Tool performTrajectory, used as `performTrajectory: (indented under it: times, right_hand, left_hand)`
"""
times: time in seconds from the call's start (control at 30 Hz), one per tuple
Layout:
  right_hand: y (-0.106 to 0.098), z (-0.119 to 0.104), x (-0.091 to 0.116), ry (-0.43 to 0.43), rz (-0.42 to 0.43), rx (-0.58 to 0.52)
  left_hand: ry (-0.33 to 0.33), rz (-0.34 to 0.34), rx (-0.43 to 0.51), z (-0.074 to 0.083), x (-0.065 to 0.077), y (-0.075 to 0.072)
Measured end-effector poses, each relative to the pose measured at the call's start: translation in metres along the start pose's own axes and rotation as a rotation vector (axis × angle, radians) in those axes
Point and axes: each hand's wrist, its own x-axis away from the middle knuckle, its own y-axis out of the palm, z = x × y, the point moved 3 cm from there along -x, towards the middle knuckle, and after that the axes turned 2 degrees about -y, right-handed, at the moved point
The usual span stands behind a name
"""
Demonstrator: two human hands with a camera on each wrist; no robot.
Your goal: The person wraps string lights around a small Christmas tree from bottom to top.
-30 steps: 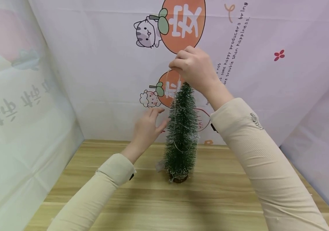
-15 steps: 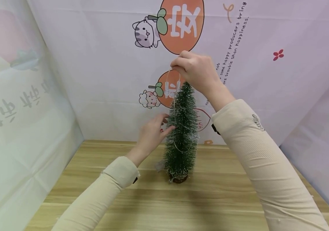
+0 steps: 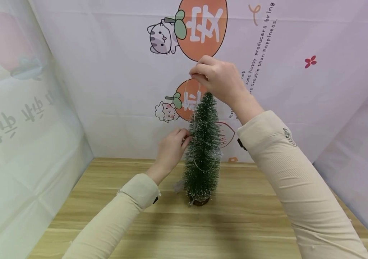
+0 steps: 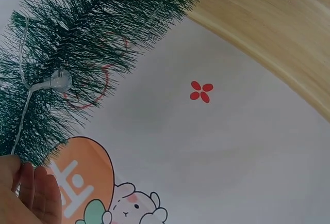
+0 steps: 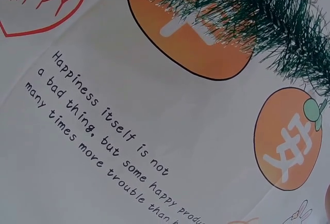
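A small artificial Christmas tree with frosted green bristles stands upright on its round brown base. Around it winds a thin clear string of lights, with one round bulb on the bristles in the left wrist view. Above and left of the treetop, my right hand pinches a loop of the string; clear bulbs dangle below it. At the tree's left side, my left hand pinches the light wire between thumb and fingers. The right hand is out of the right wrist view.
A translucent box-like piece lies beside the tree's base on the wooden table. Printed cloth walls rise behind and on both sides.
My left hand has moved right and slightly down to the tree, its spread thumb and fingers closing on the wire. The right hand stays nearly in place, holding the string.
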Motion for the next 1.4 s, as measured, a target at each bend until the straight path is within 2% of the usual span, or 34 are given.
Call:
performTrajectory:
  times: [0.2, 0.3, 0.43, 0.7, 1.0, 1.4]
  right_hand:
    - [-0.006, 0.005, -0.002, 0.083, 0.008, -0.08]
    - [-0.008, 0.009, -0.001, 0.113, 0.021, -0.086]
    - [-0.009, 0.013, 0.001, 0.102, 0.044, -0.054]
    - [-0.009, 0.018, 0.007, 0.023, 0.06, 0.035]
    - [-0.015, 0.024, 0.013, 0.12, 0.074, 0.0]
    - [-0.014, 0.031, 0.024, 0.086, 0.087, 0.155]
  left_hand:
    - [0.026, 0.016, -0.016, 0.0, 0.0, 0.001]
    - [0.041, 0.016, -0.03, -0.001, 0.0, 0.001]
    - [0.056, 0.016, -0.051, 0.0, 0.0, 0.001]
    - [0.071, 0.017, -0.058, 0.001, 0.001, 0.001]
    - [0.07, 0.018, -0.053, 0.0, 0.002, 0.002]
    - [0.078, 0.02, -0.084, 0.001, 0.003, 0.002]
